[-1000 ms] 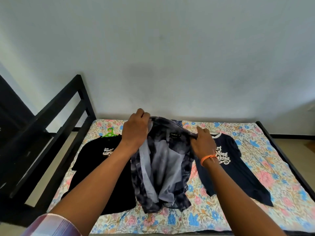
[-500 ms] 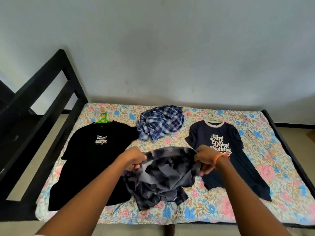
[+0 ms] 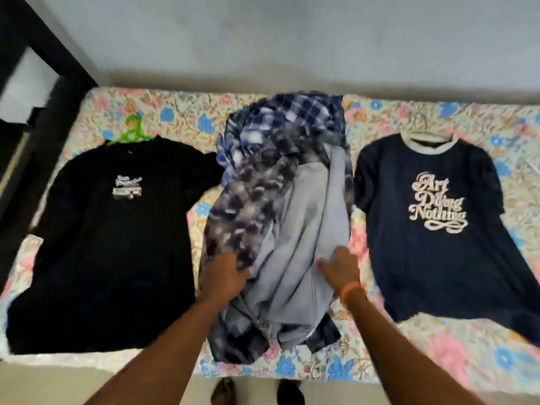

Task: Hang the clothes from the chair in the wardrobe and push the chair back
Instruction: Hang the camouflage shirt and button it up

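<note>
A grey and dark mottled shirt (image 3: 280, 217) lies crumpled in the middle of the bed, its pale grey inside facing up. My left hand (image 3: 225, 273) grips its dark left edge near the lower part. Resting flat on the grey fabric at the right, fingers apart, is my right hand (image 3: 339, 267), with an orange band on the wrist. Behind the shirt, partly under it, lies a blue plaid shirt (image 3: 280, 118). A black T-shirt (image 3: 117, 244) on a green hanger (image 3: 133, 131) lies flat to the left. No chair or wardrobe is in view.
A navy T-shirt (image 3: 423, 273) with white lettering lies flat on the right. The floral bedsheet (image 3: 181, 112) covers the mattress. A black bed frame (image 3: 52, 83) rises at the left, and a pale wall (image 3: 292, 33) runs behind. My feet (image 3: 225, 390) show at the bottom edge.
The mottled shirt, held up by both hands a second ago, was lowered and now lies spread on the bed over the plaid shirt. Both hands slid to its lower part. The view tilted down.
</note>
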{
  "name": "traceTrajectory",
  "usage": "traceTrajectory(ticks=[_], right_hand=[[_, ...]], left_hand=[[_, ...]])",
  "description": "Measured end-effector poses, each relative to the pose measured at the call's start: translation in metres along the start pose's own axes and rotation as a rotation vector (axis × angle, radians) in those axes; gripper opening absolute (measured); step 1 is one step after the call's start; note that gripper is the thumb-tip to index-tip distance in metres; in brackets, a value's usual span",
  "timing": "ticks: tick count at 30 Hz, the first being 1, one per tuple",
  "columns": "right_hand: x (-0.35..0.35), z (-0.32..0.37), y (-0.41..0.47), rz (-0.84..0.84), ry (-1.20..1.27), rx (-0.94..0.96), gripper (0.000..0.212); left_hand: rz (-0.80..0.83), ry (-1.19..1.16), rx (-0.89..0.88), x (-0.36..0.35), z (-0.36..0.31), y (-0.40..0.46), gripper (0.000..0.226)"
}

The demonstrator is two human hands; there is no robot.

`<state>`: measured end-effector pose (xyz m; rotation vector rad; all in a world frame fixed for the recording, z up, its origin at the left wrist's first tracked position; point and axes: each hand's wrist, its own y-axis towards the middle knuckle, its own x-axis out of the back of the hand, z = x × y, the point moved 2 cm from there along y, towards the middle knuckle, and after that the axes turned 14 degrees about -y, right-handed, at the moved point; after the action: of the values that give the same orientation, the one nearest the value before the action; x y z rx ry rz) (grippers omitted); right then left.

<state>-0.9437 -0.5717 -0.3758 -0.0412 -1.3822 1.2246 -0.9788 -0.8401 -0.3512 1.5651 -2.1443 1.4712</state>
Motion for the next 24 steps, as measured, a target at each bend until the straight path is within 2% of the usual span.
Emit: traceTrajectory(ticks=[2,4,7,10,14,17,18,20,22,24], right_hand=[[-0.063,-0.059,-0.010,0.031,-0.056,-0.118,0.058],[-0.105,-0.098,-0.021,0.028,0.047,-0.151,0.068],[-0.121,-0.116,-0.022,-0.097,0.398,-0.220,0.056],[-0.123,-0.112,-0.013,-0.081,0.593,-0.237,0.047],[-0.114,-0.096,0.007,-0.215,0.544,-0.255,0.041],[-0.104,-0.089,0.024,-0.176,0.557,-0.259,0.019],[-0.102,-0.090,0.026,-0.146,0.559,-0.256,0.016],[-0.097,-0.090,0.021,-0.081,0.724,-0.257,0.013],[-0.086,-0.086,0.002,-0.032,0.966,-0.218,0.026],[-0.071,-0.086,-0.020,0.013,1.152,-0.116,0.036]], left_hand=[[0.075,-0.001,0.054,-0.048,0.051,-0.005,0.057],[0.041,-0.007,0.076,-0.080,0.087,-0.007,0.049],[-0.176,-0.082,0.076,-0.097,0.102,-0.003,0.048],[-0.390,-0.251,0.156,-0.091,0.098,0.004,0.051],[-0.305,0.045,0.074,-0.081,0.103,0.021,0.065],[-0.308,0.193,0.014,-0.067,0.103,0.038,0.052],[-0.326,0.192,-0.004,-0.063,0.103,0.042,0.043],[-0.350,0.132,-0.077,-0.055,0.102,0.045,0.027],[-0.324,0.051,-0.185,-0.051,0.100,0.035,0.021],[-0.269,-0.082,-0.276,-0.043,0.092,0.016,0.026]])
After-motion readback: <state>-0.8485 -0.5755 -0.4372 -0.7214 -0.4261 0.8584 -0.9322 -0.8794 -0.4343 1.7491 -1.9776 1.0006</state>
